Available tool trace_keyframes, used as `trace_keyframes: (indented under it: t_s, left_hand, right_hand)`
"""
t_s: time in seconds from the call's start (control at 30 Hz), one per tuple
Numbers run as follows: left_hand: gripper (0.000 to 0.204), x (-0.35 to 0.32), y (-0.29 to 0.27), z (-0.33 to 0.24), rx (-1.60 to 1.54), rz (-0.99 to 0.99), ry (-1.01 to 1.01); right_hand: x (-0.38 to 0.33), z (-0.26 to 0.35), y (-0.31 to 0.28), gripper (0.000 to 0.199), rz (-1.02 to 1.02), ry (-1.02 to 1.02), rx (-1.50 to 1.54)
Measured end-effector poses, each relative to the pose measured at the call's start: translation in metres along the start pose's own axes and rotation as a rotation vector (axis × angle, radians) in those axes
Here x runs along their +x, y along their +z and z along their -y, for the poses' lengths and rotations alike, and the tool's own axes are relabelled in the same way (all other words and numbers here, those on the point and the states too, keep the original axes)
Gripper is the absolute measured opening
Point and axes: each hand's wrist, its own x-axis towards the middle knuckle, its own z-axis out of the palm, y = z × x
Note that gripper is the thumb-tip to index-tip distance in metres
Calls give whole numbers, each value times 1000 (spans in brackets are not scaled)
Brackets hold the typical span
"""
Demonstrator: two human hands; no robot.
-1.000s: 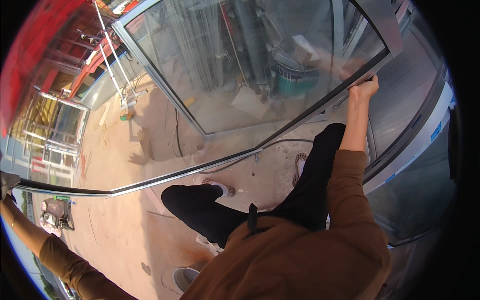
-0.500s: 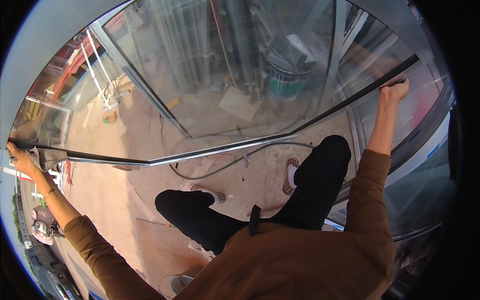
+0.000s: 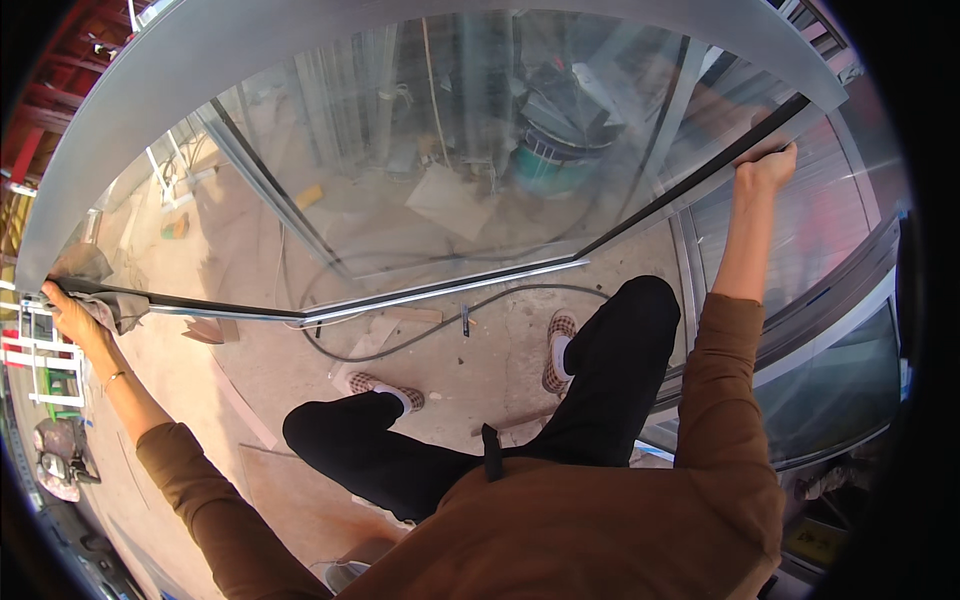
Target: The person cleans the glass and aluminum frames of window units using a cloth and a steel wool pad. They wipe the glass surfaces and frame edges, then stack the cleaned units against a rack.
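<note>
I hold a large framed glass panel (image 3: pixel 440 262) across in front of me, with a wide grey metal rail (image 3: pixel 330 45) along its far side and a black strip (image 3: pixel 690 187) along its near edge. My left hand (image 3: pixel 75 318) is closed around the panel's left end, with a crumpled grey-brown cloth (image 3: pixel 125 308) beside and partly under the fingers. At the opposite end, my right hand (image 3: pixel 767 172) grips the near right corner, fingers curled round the edge. Its fingertips are partly hidden. Both arms are stretched wide, and the floor shows through the glass.
Behind the glass stands a green bucket (image 3: pixel 552 165) heaped with dark scraps. A black cable (image 3: pixel 400 352) loops over the concrete by my feet. To my right are a metal track (image 3: pixel 800 325) and a curved glass pane (image 3: pixel 835 395). White racks (image 3: pixel 55 370) stand at far left.
The panel has tilted or shifted, so more of its wide far rail shows. My hands appear slightly closer together in the picture, and both keep their hold. The view has also moved a little.
</note>
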Motion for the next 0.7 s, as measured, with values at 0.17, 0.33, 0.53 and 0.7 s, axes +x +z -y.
trace_keyframes:
  t_s: [0.17, 0.33, 0.53, 0.7]
  left_hand:
    - [103, 33, -9, 29, 235, 82, -23]
    - [61, -26, -16, -26, 195, -440, 441]
    - [62, -105, 41, -213, -12, -229, 480]
    - [40, -193, 183, -354, -388, 211, 659]
  right_hand:
    - [-15, -2, 18, 40, -10, 57, 25]
    - [-17, -11, 34, 42, -20, 113, -13]
    - [-6, -35, 48, 42, -34, 88, -58]
    - [3, -45, 56, 65, -49, 88, -333]
